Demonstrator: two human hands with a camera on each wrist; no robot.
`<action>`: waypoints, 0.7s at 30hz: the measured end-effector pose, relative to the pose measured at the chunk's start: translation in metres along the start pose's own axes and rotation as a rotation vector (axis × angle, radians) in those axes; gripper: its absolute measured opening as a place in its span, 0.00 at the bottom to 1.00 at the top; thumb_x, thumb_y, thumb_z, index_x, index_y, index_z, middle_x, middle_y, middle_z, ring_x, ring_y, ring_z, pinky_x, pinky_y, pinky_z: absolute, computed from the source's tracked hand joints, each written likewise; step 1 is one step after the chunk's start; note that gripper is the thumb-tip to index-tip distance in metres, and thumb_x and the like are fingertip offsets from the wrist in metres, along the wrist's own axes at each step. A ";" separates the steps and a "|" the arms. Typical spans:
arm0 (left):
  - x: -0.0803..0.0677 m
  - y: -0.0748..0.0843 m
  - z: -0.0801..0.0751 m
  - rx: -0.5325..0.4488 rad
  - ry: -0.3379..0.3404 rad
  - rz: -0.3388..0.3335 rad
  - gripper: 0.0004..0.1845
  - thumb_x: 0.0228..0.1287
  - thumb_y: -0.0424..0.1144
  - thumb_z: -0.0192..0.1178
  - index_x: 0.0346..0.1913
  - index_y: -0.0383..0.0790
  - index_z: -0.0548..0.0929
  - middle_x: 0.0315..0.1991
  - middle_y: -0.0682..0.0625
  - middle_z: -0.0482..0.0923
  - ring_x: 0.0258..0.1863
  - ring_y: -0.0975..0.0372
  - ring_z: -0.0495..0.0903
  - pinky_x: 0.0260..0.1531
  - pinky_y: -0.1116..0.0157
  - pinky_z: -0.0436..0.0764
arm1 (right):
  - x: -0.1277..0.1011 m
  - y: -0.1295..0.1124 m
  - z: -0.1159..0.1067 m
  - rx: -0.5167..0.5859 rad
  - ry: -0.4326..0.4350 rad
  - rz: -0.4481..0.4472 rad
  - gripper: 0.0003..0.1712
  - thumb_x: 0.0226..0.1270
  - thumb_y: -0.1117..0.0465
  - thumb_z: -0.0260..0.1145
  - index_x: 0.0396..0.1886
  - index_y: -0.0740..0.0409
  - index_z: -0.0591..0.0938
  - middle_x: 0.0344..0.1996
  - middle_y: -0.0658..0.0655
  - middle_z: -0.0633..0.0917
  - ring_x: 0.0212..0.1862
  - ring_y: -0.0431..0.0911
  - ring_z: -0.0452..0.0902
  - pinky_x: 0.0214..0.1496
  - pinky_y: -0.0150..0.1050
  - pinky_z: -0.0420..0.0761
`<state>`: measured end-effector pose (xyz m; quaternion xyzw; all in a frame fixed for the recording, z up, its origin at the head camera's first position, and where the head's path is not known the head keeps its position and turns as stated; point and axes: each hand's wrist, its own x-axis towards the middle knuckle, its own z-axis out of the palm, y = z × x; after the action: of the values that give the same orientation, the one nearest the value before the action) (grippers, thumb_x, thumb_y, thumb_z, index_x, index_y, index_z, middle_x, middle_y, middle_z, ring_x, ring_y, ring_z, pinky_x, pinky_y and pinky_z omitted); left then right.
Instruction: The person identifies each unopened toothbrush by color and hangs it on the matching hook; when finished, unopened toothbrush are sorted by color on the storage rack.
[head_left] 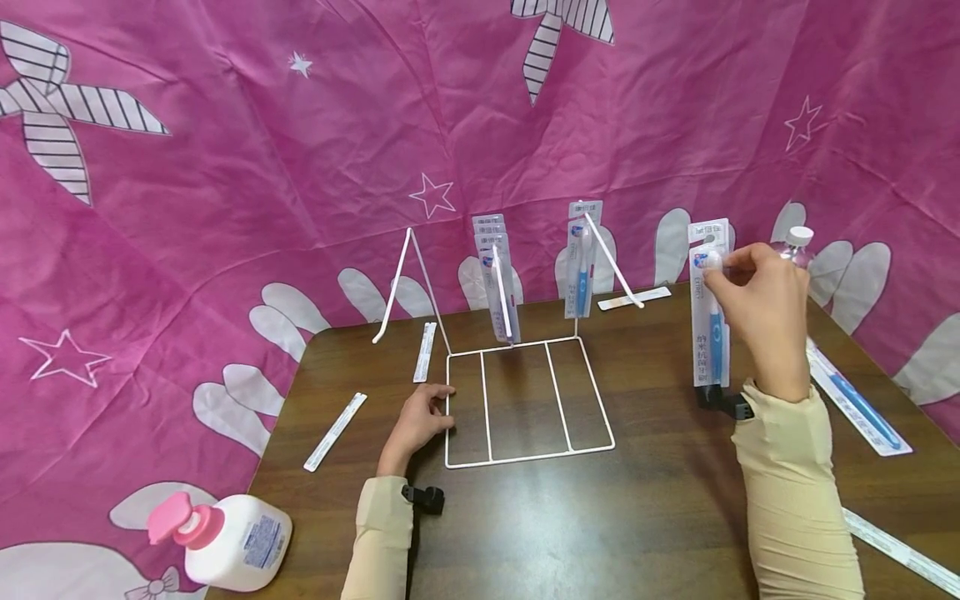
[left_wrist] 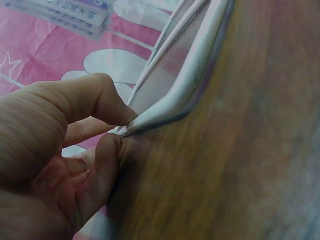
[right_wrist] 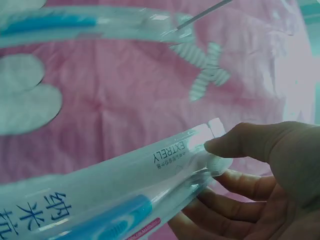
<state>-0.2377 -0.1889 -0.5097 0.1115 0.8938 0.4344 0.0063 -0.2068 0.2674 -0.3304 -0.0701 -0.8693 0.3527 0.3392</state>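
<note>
In the head view a white wire display rack [head_left: 525, 457] stands on the table, three hooks jutting from its back. My left hand [head_left: 420, 421] pinches the left wire of its base between thumb and fingers, as the left wrist view shows too. My right hand [head_left: 768, 325] grips a packaged blue toothbrush [head_left: 705, 333] near its top, upright and to the right of the rack. Several toothbrush packs [head_left: 489, 304] hang on the middle hook, and a pack with a blue toothbrush [head_left: 576, 279] on the right hook. The left hook [head_left: 393, 287] carries nothing.
A white pump bottle [head_left: 251, 546] with a pink head is at front left. Another toothbrush pack [head_left: 862, 404] lies at the right, near a capped clear bottle [head_left: 799, 239]. Narrow white strips [head_left: 335, 432] lie around the table. A pink curtain [head_left: 315, 150] hangs behind.
</note>
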 end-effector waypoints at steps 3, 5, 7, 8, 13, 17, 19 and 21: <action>0.000 0.001 -0.001 -0.001 0.002 -0.001 0.27 0.43 0.21 0.69 0.53 0.31 0.84 0.43 0.42 0.76 0.27 0.61 0.71 0.27 0.68 0.72 | -0.006 -0.012 -0.001 0.061 0.056 0.004 0.16 0.61 0.61 0.69 0.42 0.70 0.84 0.37 0.72 0.86 0.32 0.35 0.74 0.53 0.47 0.66; 0.000 0.001 -0.001 0.002 0.002 0.002 0.27 0.43 0.21 0.69 0.53 0.31 0.84 0.43 0.42 0.76 0.27 0.62 0.71 0.27 0.68 0.72 | -0.011 -0.018 -0.003 0.100 0.095 0.024 0.15 0.60 0.61 0.71 0.41 0.69 0.85 0.33 0.64 0.88 0.28 0.23 0.70 0.50 0.35 0.69; 0.001 0.000 0.000 0.002 0.003 -0.003 0.27 0.43 0.21 0.69 0.53 0.31 0.84 0.43 0.42 0.76 0.27 0.61 0.71 0.27 0.68 0.72 | -0.016 -0.024 -0.006 0.149 0.129 0.036 0.15 0.59 0.61 0.72 0.41 0.68 0.85 0.29 0.52 0.87 0.27 0.19 0.71 0.44 0.24 0.69; 0.001 0.000 0.000 0.002 0.004 -0.008 0.27 0.43 0.21 0.69 0.53 0.31 0.84 0.43 0.43 0.76 0.28 0.62 0.71 0.27 0.68 0.72 | -0.019 -0.027 -0.007 0.174 0.142 0.040 0.15 0.59 0.61 0.72 0.41 0.68 0.85 0.28 0.46 0.86 0.27 0.20 0.72 0.41 0.21 0.70; 0.001 0.000 0.001 -0.002 0.006 -0.021 0.27 0.43 0.20 0.68 0.53 0.31 0.84 0.43 0.43 0.75 0.28 0.61 0.71 0.27 0.67 0.72 | -0.032 -0.039 -0.011 0.268 0.172 0.015 0.14 0.59 0.62 0.73 0.39 0.69 0.85 0.28 0.33 0.79 0.31 0.28 0.78 0.38 0.20 0.75; 0.002 0.000 0.001 0.004 0.004 -0.017 0.27 0.43 0.21 0.68 0.53 0.31 0.84 0.43 0.42 0.76 0.28 0.61 0.71 0.28 0.66 0.72 | -0.041 -0.046 -0.014 0.306 0.193 -0.013 0.13 0.58 0.65 0.73 0.39 0.70 0.85 0.29 0.35 0.81 0.33 0.31 0.80 0.38 0.21 0.77; 0.002 0.000 0.001 0.005 0.003 -0.020 0.27 0.43 0.21 0.68 0.53 0.31 0.84 0.43 0.42 0.76 0.28 0.61 0.71 0.28 0.66 0.72 | -0.045 -0.049 -0.015 0.321 0.201 -0.020 0.13 0.58 0.66 0.74 0.40 0.70 0.85 0.29 0.36 0.82 0.33 0.32 0.80 0.38 0.21 0.77; 0.003 0.000 0.001 0.008 0.002 -0.020 0.27 0.43 0.21 0.68 0.53 0.31 0.84 0.43 0.42 0.76 0.28 0.61 0.71 0.28 0.66 0.72 | -0.050 -0.051 -0.016 0.340 0.198 -0.021 0.14 0.57 0.67 0.74 0.41 0.70 0.84 0.30 0.37 0.82 0.34 0.33 0.80 0.38 0.21 0.77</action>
<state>-0.2401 -0.1874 -0.5102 0.1021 0.8966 0.4309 0.0095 -0.1529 0.2204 -0.3151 -0.0372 -0.7600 0.4825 0.4337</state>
